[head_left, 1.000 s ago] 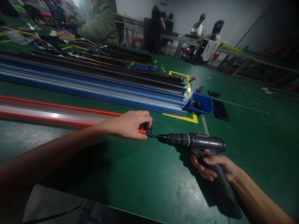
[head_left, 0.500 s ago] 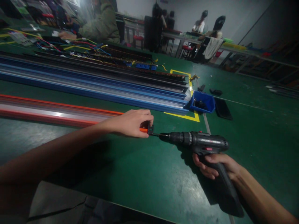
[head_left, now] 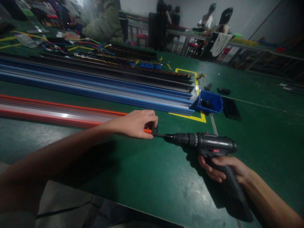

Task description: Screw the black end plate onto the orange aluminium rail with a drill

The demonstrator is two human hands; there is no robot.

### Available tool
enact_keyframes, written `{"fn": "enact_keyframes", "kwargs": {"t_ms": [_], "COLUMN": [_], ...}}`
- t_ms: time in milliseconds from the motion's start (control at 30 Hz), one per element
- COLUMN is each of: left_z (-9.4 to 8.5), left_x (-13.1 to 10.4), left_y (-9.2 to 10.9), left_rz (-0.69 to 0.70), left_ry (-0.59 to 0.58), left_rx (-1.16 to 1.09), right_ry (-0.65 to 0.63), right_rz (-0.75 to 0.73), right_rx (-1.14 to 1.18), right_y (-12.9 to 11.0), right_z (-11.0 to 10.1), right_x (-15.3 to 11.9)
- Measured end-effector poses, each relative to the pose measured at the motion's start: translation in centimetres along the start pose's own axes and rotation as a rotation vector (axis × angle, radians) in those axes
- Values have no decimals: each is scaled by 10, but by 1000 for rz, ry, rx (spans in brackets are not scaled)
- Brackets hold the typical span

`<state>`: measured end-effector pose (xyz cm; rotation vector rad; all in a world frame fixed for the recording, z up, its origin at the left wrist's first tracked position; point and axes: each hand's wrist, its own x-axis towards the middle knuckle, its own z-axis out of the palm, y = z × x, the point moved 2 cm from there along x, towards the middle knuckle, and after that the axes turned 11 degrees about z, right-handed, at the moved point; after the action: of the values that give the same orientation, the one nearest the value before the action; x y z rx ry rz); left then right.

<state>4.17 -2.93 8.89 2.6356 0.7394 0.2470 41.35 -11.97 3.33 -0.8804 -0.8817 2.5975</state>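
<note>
A long orange-edged metal profile (head_left: 64,114) lies on the green table, its right end under my left hand (head_left: 137,124). My left fingers are closed around that end, where a small black end piece (head_left: 155,130) sits against it. In my right hand (head_left: 224,167) is a black cordless drill (head_left: 209,142), gripped by its handle and pointing left. Its thin bit (head_left: 163,135) reaches the black end piece; whether the tip sits in a screw is too small to tell.
Beyond the profile lie blue and black profiles (head_left: 118,90) in a row. A blue bin (head_left: 210,102) with dark small parts stands at their right end, beside a dark flat phone-like object (head_left: 232,108). Coloured wires (head_left: 78,44) and a person in a green sleeve (head_left: 104,25) are at the far left.
The whole view has shifted slightly, so things appear a little further right. Both hands, the drill and the profile keep the same places relative to each other.
</note>
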Motion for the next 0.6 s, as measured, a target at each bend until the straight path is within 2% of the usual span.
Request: {"fn": "enact_keyframes", "kwargs": {"t_ms": [600], "left_z": [0], "left_x": [0], "left_y": [-1], "left_rz": [-12], "left_ry": [-4], "left_rx": [0], "right_ry": [-65], "right_rz": [5], "right_rx": [29], "right_y": [1], "right_z": [0], "right_x": [0]}}
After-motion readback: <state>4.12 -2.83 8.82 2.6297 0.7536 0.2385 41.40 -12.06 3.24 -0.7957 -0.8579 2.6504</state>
